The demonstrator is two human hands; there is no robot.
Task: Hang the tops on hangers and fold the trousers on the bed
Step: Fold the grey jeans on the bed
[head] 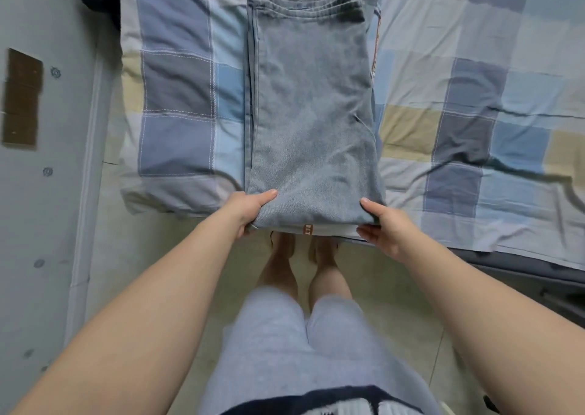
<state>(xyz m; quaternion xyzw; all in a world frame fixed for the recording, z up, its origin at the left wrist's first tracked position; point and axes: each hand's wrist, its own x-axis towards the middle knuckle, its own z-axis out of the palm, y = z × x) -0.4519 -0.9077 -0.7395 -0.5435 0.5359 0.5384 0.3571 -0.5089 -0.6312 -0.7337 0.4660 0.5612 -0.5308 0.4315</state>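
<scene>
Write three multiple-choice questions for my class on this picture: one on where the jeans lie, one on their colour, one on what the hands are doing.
1. Where do the jeans lie?
A. On the floor
B. On the bed
C. On a chair

2. What colour are the jeans?
A. Black
B. Red
C. Faded blue-grey

3. What are the hands doing?
A. Both grip the jeans' near edge
B. Both hang free
C. Only one touches the jeans

Answers
1 B: the checked bed shows on both sides of them.
2 C: the denim is a washed-out blue-grey.
3 A: the left hand and the right hand each hold a near corner, thumb on top.
</scene>
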